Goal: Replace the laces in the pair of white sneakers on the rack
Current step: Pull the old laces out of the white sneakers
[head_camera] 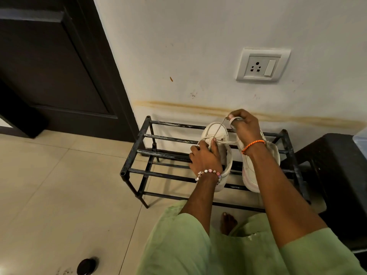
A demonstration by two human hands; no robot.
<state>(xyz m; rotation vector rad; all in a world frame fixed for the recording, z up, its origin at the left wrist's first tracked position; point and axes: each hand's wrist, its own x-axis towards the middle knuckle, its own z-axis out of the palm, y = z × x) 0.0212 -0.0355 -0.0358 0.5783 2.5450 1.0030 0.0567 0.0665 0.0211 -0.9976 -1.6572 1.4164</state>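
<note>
Two white sneakers stand side by side on the top bars of a black metal rack against the wall. My left hand rests on the left sneaker and pinches its white lace at the eyelets. From there the lace runs taut up to my right hand, which pinches the lace end above the toes. The right sneaker lies mostly hidden under my right forearm.
A dark door stands to the left of the rack, a black stool or box to its right. A wall socket sits above. A small dark round object lies on the tiled floor near me.
</note>
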